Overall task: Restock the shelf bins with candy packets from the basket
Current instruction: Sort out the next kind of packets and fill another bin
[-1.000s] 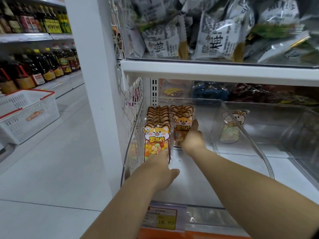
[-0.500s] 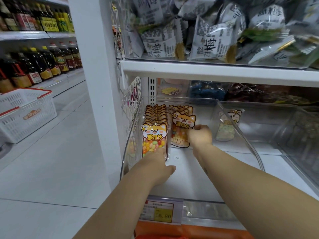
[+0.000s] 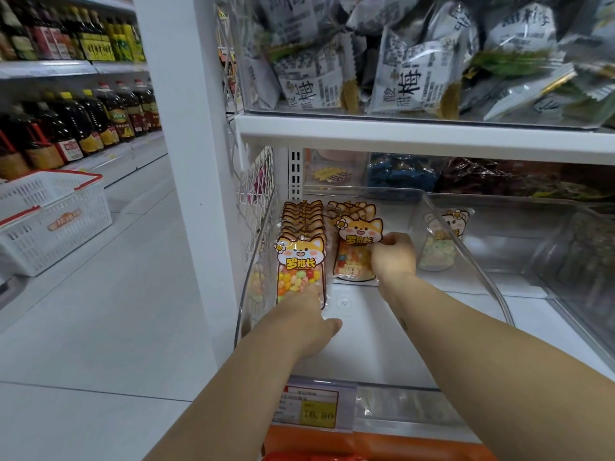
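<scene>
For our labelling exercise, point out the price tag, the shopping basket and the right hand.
price tag (image 3: 317,414): head view, yellow panel.
shopping basket (image 3: 63,234): head view, front wall.
right hand (image 3: 394,257): head view, its back.

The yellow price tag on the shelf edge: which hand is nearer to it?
Left. The left hand lies just behind the price tag, touching the left row's front packet. The right hand is deeper in the bin, gripping the right row's front packet.

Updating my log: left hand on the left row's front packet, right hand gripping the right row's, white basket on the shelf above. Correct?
No: the head view shows the white basket on the aisle floor at left. The left hand does touch the left front packet, and the right hand grips the right front packet.
</scene>
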Motion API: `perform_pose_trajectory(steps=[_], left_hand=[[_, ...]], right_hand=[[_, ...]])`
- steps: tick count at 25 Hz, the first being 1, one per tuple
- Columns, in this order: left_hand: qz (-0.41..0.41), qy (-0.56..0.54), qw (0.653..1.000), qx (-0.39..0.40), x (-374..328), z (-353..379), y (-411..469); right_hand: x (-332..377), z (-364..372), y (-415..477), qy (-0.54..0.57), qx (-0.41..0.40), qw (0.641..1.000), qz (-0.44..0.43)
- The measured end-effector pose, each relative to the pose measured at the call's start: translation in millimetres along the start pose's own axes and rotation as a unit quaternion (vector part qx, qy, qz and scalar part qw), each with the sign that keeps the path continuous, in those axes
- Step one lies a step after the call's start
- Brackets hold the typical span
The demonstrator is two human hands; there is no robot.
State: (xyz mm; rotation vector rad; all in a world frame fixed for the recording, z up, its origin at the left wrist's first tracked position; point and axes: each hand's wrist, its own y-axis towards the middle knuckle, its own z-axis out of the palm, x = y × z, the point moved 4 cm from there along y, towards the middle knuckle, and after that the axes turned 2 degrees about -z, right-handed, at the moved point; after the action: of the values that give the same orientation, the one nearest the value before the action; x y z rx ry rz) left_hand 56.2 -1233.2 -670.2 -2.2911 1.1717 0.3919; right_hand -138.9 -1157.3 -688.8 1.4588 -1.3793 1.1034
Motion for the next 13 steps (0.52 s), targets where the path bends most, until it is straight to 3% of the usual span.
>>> perform_pose_trajectory(steps=[13], left_hand=[[0.0, -0.002, 1.0, 0.002, -1, 0, -1]], right_hand=[[6, 27, -16, -0.078, 0.12, 0.984, -0.109]])
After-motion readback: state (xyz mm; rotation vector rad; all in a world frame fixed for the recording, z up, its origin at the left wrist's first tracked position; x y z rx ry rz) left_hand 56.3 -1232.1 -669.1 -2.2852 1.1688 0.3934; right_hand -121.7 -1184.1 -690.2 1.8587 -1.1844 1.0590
